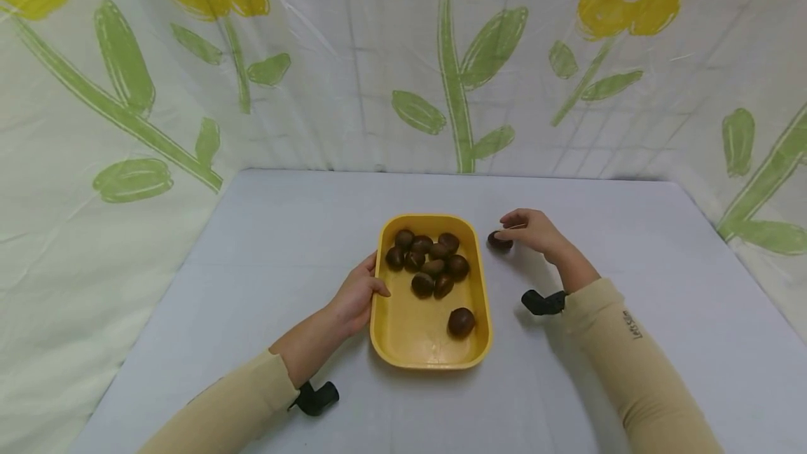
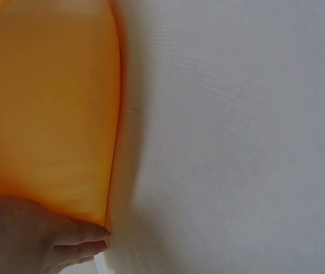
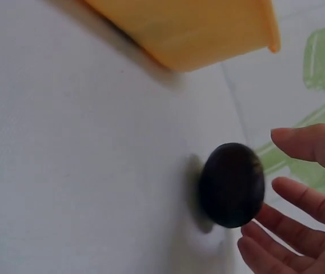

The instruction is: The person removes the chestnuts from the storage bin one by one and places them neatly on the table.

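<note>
A yellow plastic tray (image 1: 410, 342) stands on the table with several brown chestnuts (image 1: 433, 267) inside, most of them toward its far end. One larger chestnut (image 1: 461, 322) lies apart at the tray's near right. My left hand (image 1: 355, 298) grips the tray's left side, thumb over the rim and fingers along the outer wall (image 2: 48, 114). To the right of the tray, a single dark chestnut (image 1: 500, 242) is on the table. Beside it is my right hand (image 1: 534, 232); in the right wrist view its thumb and fingers (image 3: 305, 200) are spread apart and not closed around this chestnut (image 3: 231, 185).
A pale cloth covers the table (image 1: 265, 230). Behind it hangs a white curtain (image 1: 315, 90) with yellow flowers and green stems. Each wrist carries a small black camera, one at the left wrist (image 1: 318, 398) and one at the right wrist (image 1: 542, 303).
</note>
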`<state>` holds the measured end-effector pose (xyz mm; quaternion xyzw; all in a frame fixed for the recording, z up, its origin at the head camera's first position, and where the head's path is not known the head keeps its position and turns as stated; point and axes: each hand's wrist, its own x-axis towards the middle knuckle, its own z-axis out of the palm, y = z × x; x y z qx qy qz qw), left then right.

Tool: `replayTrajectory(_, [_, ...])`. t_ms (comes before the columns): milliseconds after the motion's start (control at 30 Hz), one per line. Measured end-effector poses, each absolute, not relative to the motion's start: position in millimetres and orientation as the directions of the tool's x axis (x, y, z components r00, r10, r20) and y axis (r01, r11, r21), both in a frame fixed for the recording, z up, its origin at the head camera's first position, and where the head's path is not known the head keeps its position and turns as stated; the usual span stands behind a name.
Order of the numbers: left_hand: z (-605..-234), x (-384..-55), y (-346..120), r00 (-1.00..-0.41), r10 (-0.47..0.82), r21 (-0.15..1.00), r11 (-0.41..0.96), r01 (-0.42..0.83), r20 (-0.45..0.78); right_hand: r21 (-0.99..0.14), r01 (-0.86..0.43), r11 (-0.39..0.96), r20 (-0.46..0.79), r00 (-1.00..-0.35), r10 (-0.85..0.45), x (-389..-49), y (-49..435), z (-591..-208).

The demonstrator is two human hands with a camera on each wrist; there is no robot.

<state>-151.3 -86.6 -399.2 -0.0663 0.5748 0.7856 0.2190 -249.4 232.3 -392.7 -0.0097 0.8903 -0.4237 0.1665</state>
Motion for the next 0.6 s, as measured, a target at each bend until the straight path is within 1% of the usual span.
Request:
replayTrajectory(300, [-400.1,-153.4,-86.6,-0.898,0.263,0.875,-0.247,-0.416,-0.353,-0.796,0.071,0.602,-0.243,-0.947,-0.211,-254.6,219.2,-357.8])
replayTrajectory(467, [-399.2,-152.4,-87.0,-0.889,0.285,0.868,-0.251,-0.429,-0.357,-0.839,0.038,0.543,-0.219,-0.936,-0.274,-254.3,199.8,-338.8])
replayTrajectory(600, [-398.3,-151.1,-87.4,-0.885,0.294,0.867,-0.245,-0.434,-0.361,-0.863,0.0,0.505,-0.2,-0.918,-0.342,-253.2,179.4,-330.6])
